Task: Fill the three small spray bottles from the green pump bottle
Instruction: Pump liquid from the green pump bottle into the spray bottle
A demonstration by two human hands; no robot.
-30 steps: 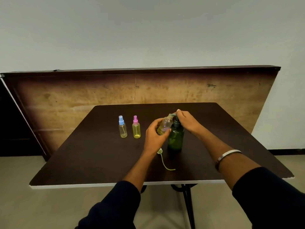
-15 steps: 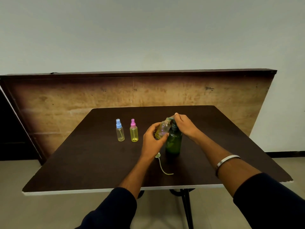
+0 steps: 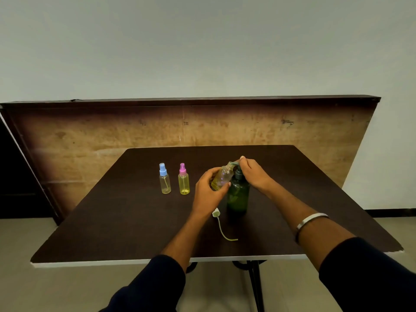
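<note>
The green pump bottle (image 3: 238,194) stands upright on the dark table (image 3: 112,221). My left hand (image 3: 208,191) grips an uncapped small spray bottle (image 3: 221,177), tilted so its open neck meets the pump spout. My right hand (image 3: 253,173) rests on the pump head, its fingers over the spout. The bottle's white spray cap (image 3: 216,213) with its thin tube lies on the table below my left hand. Two capped small bottles stand to the left: one with a blue cap (image 3: 164,181), one with a pink cap (image 3: 184,181), both holding yellowish liquid.
A wooden board (image 3: 180,131) leans against the wall behind the table. The table's white front edge (image 3: 135,263) runs just above my sleeves. The black table leg (image 3: 255,287) stands on the pale floor below.
The camera view shifted slightly, so everything sits a little lower in the frame. Both hands stay at the pump bottle and tilted small bottle.
</note>
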